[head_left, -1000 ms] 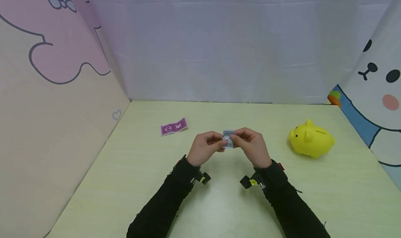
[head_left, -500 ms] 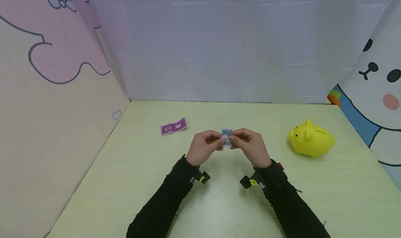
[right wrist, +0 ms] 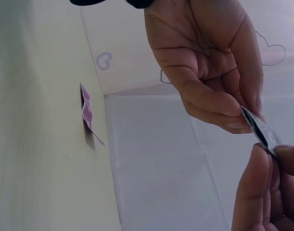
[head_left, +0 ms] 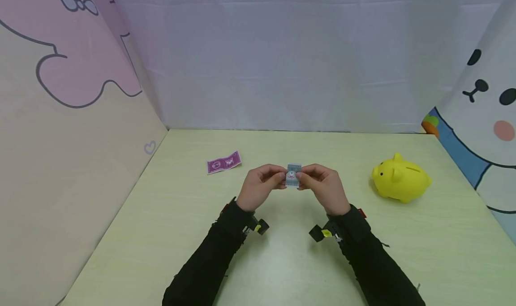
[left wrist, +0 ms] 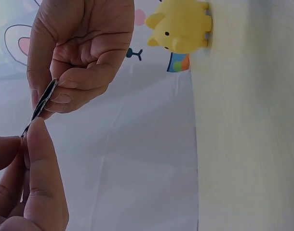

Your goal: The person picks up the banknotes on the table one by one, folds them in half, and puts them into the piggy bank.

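One folded grey-blue note is held up above the worktop, between two hands. The left hand pinches one edge in its fingers and thumb, the right hand the opposite edge. Beyond them lie one purple note, creased, to the left, and one yellow pig, slotted on top, standing to the right. Two black sleeves cover the arms.
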`<action>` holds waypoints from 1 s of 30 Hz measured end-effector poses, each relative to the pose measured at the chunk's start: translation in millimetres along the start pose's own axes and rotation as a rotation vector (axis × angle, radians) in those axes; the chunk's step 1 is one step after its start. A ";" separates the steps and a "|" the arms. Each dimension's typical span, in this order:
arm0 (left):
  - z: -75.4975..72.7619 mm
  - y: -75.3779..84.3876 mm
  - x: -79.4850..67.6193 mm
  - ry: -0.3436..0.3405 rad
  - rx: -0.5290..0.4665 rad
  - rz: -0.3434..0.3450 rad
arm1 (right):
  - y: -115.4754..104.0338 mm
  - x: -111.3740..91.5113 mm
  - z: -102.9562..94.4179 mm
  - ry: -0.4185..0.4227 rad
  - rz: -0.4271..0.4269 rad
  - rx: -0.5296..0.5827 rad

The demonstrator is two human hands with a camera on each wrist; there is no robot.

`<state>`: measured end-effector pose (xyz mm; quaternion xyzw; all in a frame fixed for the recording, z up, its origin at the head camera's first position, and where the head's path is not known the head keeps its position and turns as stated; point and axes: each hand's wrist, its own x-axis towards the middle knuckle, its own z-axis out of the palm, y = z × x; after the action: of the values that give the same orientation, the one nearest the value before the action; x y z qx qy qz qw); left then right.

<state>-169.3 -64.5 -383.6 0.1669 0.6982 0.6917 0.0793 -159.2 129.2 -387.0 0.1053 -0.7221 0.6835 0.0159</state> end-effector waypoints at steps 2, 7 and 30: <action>-0.5 0.8 -0.2 -0.006 0.000 0.001 | 0.2 0.3 -0.4 0.002 0.003 0.004; -1.6 2.1 -0.8 -0.014 0.003 0.002 | 0.2 0.5 -0.4 0.001 0.005 0.001; 1.0 3.8 -4.4 -0.051 -0.021 0.020 | 1.4 -0.4 0.7 0.020 -0.016 0.015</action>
<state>-164.4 -65.1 -380.4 0.1905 0.6870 0.6951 0.0921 -159.0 128.7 -388.4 0.1043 -0.7158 0.6899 0.0279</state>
